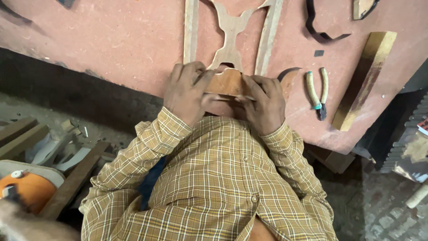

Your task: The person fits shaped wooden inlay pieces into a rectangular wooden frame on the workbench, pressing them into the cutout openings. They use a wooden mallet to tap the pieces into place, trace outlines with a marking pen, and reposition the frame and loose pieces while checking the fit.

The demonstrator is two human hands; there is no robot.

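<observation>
My left hand (186, 91) and my right hand (264, 102) both grip a curved wooden rail (228, 83) at the near edge of a reddish board table (111, 44). The rail sits across the lower end of a wooden chair-back frame (232, 31) that lies flat on the table, with two straight side slats and a shaped middle piece. My fingers wrap over the rail from both ends. Checked yellow-brown sleeves cover both my arms.
Pliers with pale handles (318, 91) lie right of my right hand. A long wooden block (365, 78) lies further right, and a dark bent strip (318, 27) above it. Wood offcuts (26, 134) and an orange object (26, 189) sit on the floor at left.
</observation>
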